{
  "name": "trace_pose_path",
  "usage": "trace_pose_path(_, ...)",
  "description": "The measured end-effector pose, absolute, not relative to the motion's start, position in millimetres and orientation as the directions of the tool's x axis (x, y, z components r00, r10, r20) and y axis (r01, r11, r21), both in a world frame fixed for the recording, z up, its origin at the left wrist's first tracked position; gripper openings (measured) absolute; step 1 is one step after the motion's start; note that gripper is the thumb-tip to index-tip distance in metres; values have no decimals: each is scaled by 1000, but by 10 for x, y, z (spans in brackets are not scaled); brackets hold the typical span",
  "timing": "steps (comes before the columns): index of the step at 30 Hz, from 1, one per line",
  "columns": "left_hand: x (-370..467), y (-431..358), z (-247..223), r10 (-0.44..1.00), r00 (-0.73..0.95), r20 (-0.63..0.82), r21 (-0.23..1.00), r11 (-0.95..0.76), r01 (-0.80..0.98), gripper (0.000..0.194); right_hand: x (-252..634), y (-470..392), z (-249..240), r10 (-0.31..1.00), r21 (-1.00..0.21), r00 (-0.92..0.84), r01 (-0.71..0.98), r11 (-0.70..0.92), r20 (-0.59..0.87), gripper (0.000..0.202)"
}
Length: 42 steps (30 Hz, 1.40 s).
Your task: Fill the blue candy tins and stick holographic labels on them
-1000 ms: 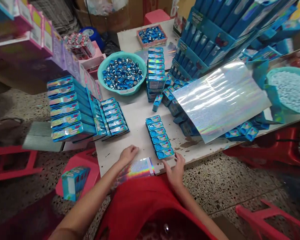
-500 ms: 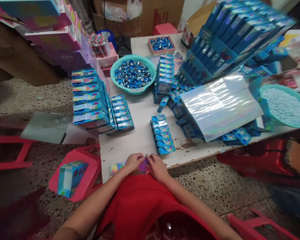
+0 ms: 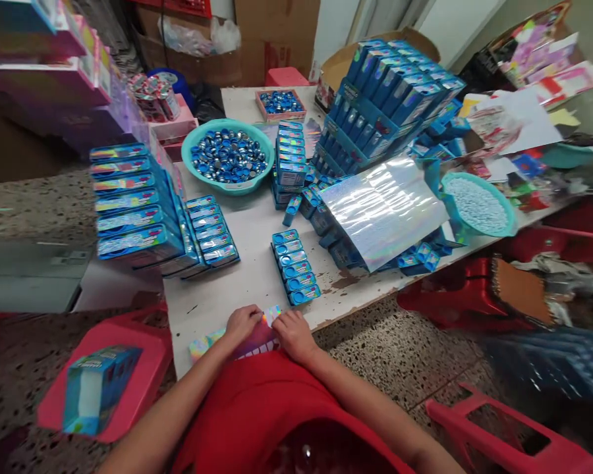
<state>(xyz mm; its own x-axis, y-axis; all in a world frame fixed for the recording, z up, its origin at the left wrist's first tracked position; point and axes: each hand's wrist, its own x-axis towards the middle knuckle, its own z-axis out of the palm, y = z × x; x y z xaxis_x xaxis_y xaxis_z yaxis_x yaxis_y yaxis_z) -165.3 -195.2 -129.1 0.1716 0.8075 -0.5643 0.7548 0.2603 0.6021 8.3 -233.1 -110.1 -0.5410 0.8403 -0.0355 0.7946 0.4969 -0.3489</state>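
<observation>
At the near edge of the white table (image 3: 247, 247), my left hand (image 3: 243, 327) has its fingers closed on a shiny pink and rainbow sheet (image 3: 257, 334). My right hand (image 3: 294, 336) grips the same sheet at its right end, with fingers bent over it. Part of the sheet is hidden under my hands and left forearm. A short row of blue boxes (image 3: 296, 266) with round recesses stands just beyond my right hand, not touched by it.
Blue box stacks (image 3: 133, 204) stand at the left, beside a teal basin (image 3: 227, 158) of blue caps. A silvery sheet (image 3: 385, 210) covers boxes at the right, near a basin of white pieces (image 3: 479, 204). A pink stool (image 3: 148, 368) holds a blue carton.
The view has turned rightward, so the table scene sits further left. Between my hands, more of the sheet shows, including a bright strip and a row of white marks.
</observation>
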Motion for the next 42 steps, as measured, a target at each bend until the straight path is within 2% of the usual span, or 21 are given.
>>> trace_pose_path(4, -1609, -2003, -1225, 856, 75, -511, 505, 229, 832, 22, 269, -2407, -770, 915, -530, -403, 777, 339, -5, 16)
trace_pose_path(6, -1572, -2023, -1115, 908, 41, -418, 584, 234, 777, 22, 372, -2419, -571, 952, -633, -304, 743, 218, -28, 17)
trace_pose_path(8, -1508, -2031, -965, 938, 115, -328, 780, 200, 593, 29, 452, -2397, -413, 975, -710, -210, 697, 99, -71, 18)
trace_pose_path(10, -1415, -2025, -820, 910, 282, -305, 922, 207, 327, 37, 502, -2341, -331, 984, -769, -129, 639, -10, -120, 19)
trace_pose_path(11, -1363, -2017, -765, 875, 360, -322, 940, 252, 228, 37, 516, -2304, -319, 985, -793, -93, 607, -59, -144, 19)
trace_pose_path(13, -1265, -1987, -701, 805, 427, -411, 910, 388, 146, 28, 529, -2222, -340, 981, -825, -31, 548, -142, -189, 20)
trace_pose_path(16, -1169, -1909, -708, 775, 375, -509, 858, 492, 149, 23, 532, -2104, -435, 968, -833, 37, 501, -232, -248, 21)
trace_pose_path(20, -1125, -1793, -778, 828, 319, -462, 886, 448, 120, 23, 541, -1992, -572, 958, -842, 113, 458, -286, -264, 22)
trace_pose_path(26, -1101, -1719, -846, 870, 279, -407, 912, 371, 173, 18, 568, -1911, -707, 977, -763, 202, 620, -183, -71, 19)
trace_pose_path(31, -1101, -1702, -881, 867, 275, -415, 908, 376, 185, 16, 560, -1877, -795, 970, -740, 241, 650, -175, -19, 17)
trace_pose_path(38, -984, -1695, -1005, 901, 205, -381, 917, 341, 206, 13, 546, -1855, -933, 945, -820, 308, 510, -261, -109, 15)
trace_pose_path(42, -843, -1762, -1138, 888, 128, -441, 890, 415, 188, 11, 534, -1855, -973, 883, -872, 434, 346, -348, -180, 30)
